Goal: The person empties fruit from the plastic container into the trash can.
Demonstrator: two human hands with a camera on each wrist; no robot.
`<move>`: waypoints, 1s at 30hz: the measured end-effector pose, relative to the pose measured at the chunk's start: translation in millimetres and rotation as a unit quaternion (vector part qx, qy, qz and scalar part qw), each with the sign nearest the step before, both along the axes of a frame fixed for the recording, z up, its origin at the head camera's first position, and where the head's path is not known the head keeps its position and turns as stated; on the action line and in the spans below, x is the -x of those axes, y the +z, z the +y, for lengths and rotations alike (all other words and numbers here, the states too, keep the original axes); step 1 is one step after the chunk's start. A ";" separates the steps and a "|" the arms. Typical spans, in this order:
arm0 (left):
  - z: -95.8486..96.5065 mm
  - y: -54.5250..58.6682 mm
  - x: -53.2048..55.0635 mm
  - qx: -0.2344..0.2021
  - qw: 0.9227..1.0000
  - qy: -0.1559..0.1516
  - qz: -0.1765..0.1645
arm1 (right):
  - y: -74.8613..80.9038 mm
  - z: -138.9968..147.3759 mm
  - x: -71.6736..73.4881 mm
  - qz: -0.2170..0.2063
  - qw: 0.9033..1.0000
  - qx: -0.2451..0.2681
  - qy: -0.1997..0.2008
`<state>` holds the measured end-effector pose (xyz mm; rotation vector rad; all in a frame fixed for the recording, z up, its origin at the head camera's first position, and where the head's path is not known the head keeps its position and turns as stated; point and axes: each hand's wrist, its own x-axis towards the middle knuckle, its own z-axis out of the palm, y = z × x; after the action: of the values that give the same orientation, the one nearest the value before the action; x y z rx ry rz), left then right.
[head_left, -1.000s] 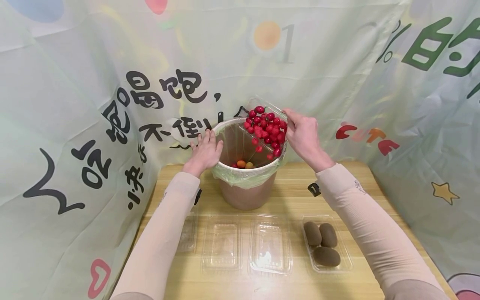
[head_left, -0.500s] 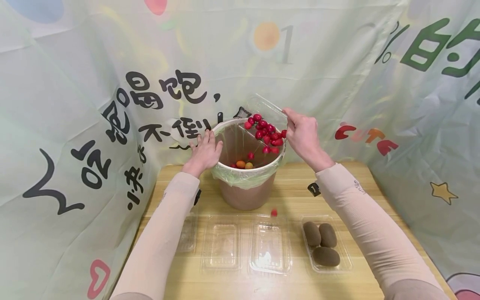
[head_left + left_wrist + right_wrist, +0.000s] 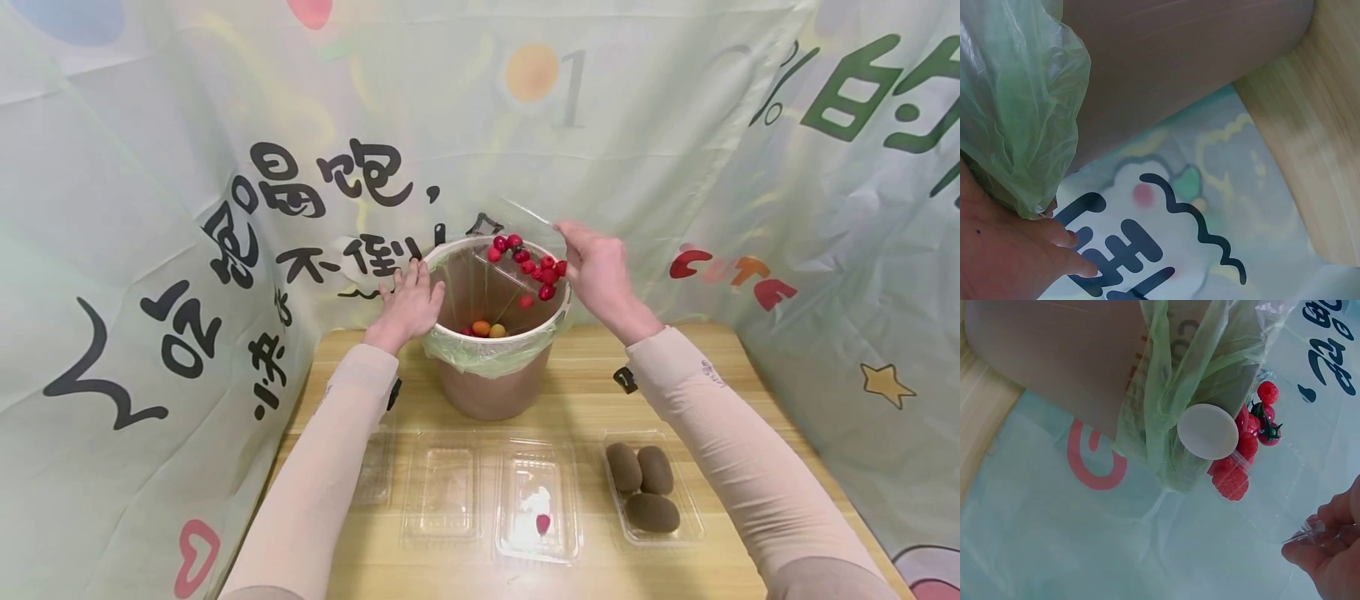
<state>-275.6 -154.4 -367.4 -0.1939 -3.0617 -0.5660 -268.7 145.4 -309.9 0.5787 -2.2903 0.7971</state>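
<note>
My right hand pinches the edge of a clear plastic container, tilted over the right rim of a brown trash bin. Raspberries and small round red fruits, some with green tops, lie at its lowered end. My left hand rests on the bin's left rim with fingers straight. A pale green liner bag is folded over that rim. Down inside the bin show an orange fruit and a yellowish one. The rest of the bin's bottom is hidden.
Clear plastic trays stand in a row in front of the bin, one in the middle and another with a single red berry in it. Further right, a tray holds three kiwis. Printed cloth surrounds the wooden table.
Much of the red fruit has left the tilted container. One berry dropped outside the bin and now lies in a front tray. My right hand shifted slightly left; my left hand stayed put.
</note>
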 end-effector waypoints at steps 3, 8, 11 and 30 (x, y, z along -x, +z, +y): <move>0.1 0.2 -0.5 0.000 1.000 0.000 0.001 | -0.6 -0.7 -0.7 -0.001 1.000 -0.016 0.011; 0.2 0.2 -0.4 0.004 1.000 0.001 -0.002 | -0.2 -2.4 -3.6 0.013 0.999 -0.040 0.025; -0.1 -0.2 0.1 0.004 1.000 0.001 -0.001 | -0.1 -3.1 -4.7 0.031 0.998 -0.050 0.028; -0.6 -0.8 1.6 0.007 1.000 -0.001 -0.007 | 0.3 -3.0 -3.8 0.104 0.993 -0.026 0.040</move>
<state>-277.3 -155.0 -368.3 -0.1939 -3.0797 -0.5497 -264.9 142.4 -309.6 0.7443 -2.1120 0.6819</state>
